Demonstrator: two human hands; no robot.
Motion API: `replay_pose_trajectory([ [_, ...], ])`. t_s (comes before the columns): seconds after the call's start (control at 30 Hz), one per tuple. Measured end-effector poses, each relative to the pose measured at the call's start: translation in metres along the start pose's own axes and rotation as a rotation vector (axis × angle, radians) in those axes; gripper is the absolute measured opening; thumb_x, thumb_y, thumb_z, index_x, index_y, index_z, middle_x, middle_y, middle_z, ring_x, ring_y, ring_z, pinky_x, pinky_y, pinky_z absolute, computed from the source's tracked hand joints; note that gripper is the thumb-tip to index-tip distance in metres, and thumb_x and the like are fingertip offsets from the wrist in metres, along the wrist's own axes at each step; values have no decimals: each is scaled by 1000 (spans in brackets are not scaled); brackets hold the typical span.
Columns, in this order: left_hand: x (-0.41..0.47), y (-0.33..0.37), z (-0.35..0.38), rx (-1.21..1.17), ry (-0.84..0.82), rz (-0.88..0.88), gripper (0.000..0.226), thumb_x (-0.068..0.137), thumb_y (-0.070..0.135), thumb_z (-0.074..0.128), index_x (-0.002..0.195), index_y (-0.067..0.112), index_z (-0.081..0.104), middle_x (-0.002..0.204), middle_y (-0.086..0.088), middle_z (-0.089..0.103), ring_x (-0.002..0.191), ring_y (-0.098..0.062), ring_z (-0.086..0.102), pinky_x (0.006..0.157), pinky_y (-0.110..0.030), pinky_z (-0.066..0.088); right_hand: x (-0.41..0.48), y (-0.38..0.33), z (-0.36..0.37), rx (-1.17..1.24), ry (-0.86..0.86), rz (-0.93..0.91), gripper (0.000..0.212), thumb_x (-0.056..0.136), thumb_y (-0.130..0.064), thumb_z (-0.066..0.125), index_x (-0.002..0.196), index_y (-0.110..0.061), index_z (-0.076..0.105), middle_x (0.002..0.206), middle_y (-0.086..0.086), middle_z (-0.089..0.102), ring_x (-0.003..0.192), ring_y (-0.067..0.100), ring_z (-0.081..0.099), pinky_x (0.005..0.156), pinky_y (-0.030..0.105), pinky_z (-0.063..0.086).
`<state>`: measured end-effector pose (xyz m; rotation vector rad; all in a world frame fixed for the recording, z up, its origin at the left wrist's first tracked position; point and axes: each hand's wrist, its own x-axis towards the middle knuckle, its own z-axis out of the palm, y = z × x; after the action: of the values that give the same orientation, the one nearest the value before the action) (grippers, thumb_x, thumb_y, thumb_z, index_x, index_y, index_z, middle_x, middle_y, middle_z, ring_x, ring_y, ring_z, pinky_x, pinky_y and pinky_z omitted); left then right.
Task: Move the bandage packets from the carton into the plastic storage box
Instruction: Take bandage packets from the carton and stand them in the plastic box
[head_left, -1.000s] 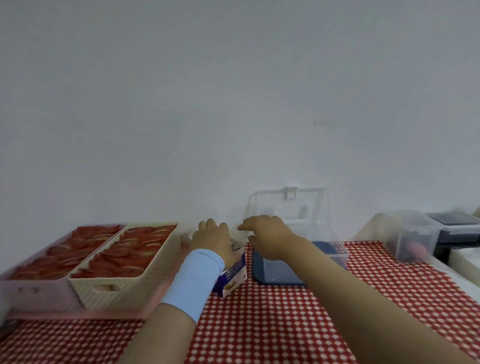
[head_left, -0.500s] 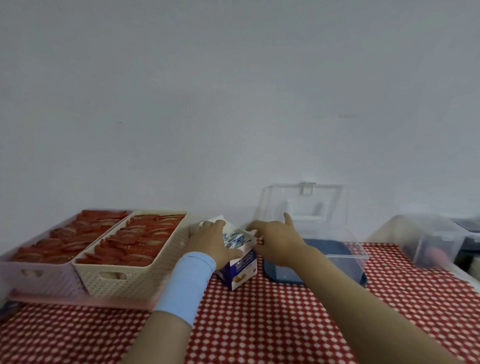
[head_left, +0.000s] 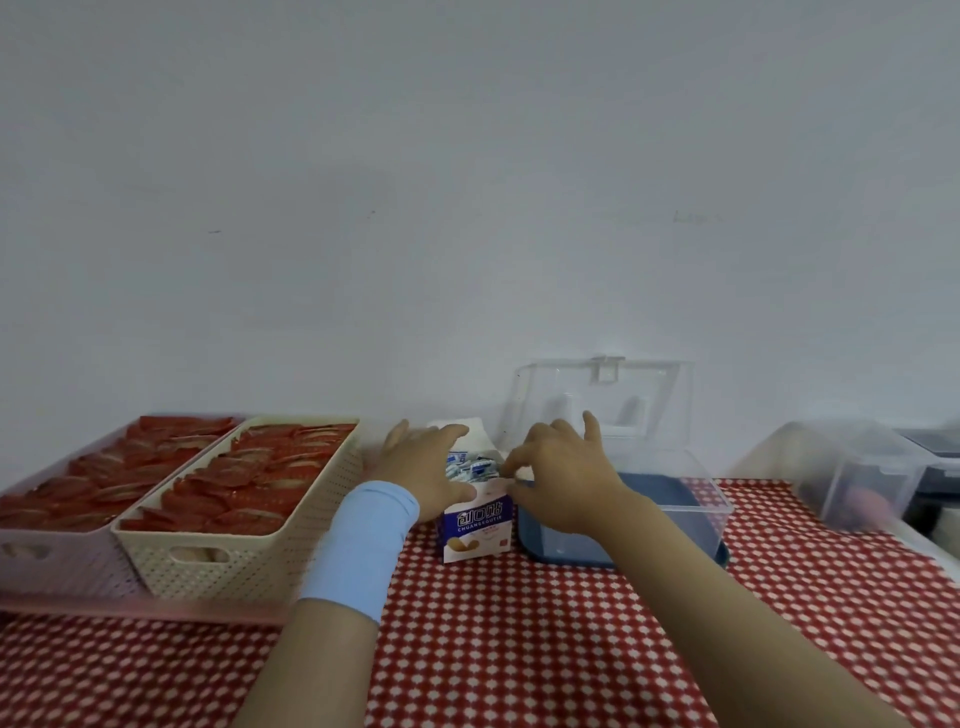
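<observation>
Near the table's (head_left: 519, 654) far edge, the left hand (head_left: 426, 467) grips the carton's (head_left: 475, 527) left side while the right hand (head_left: 561, 475), forearm outstretched, pinches its open top, forefinger raised.

Packets (head_left: 470, 464) in open carton (head_left: 475, 530) beside box (head_left: 702, 519)

To my left stand two baskets side by side, walls touching. The nearer is a cream perforated basket (head_left: 234, 561); the farther is a pale pink basket (head_left: 57, 561). Each is filled with overlapping red packets (head_left: 249, 483). A red-and-white checked tablecloth (head_left: 519, 649) covers the surface in front of me. At my far right sits a translucent storage bin (head_left: 857, 467) with a blurred pinkish item inside, and a dark container (head_left: 935, 467) just beside it. A plain white wall (head_left: 467, 182) stands behind.
</observation>
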<state>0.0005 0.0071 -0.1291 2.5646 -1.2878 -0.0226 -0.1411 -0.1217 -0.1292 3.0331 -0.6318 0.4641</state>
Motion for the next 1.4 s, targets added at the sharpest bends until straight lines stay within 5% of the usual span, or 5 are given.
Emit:
replay_pose_trajectory([
  [0.33,8,-5,7,-309,284,56,32,96,14,54,119,34,64,110,15,59,99,-8,54,91,-30,48,33,-18,2,62,11,-138,26,97,-35,57,120,-35,70,114,-8,67,108,17,56,99,39,36],
  [0.67,7,-13,9,-618,128,35,32,102,39,41,98,29,71,96,11,72,92,-7,64,89,-34,50,39,-7,-8,636,142,46,9,91,-23,69,83,-26,69,74,-13,65,69,1,58,61,16,44],
  [0.87,4,-15,0,-874,304,40,9,91,11,68,93,16,76,83,10,74,67,9,64,62,-5,44,44,-21,0,925,249,29,15,92,-22,68,103,-32,70,81,-12,70,77,8,66,76,27,56],
  [1.07,10,-31,3,-1047,449,-160,9,96,18,61,97,12,69,88,-1,75,60,-5,62,49,-16,46,59,-27,7,399,47,50,27,97,-31,60,122,-28,69,120,-8,69,102,10,62,92,29,49],
  [1.4,13,-36,6,-961,442,-201,10,93,23,64,84,26,67,91,0,76,82,-16,73,75,-43,62,65,-35,13,117,60,-35,10,90,-39,68,93,-34,76,100,-14,69,93,11,61,99,34,36],
])
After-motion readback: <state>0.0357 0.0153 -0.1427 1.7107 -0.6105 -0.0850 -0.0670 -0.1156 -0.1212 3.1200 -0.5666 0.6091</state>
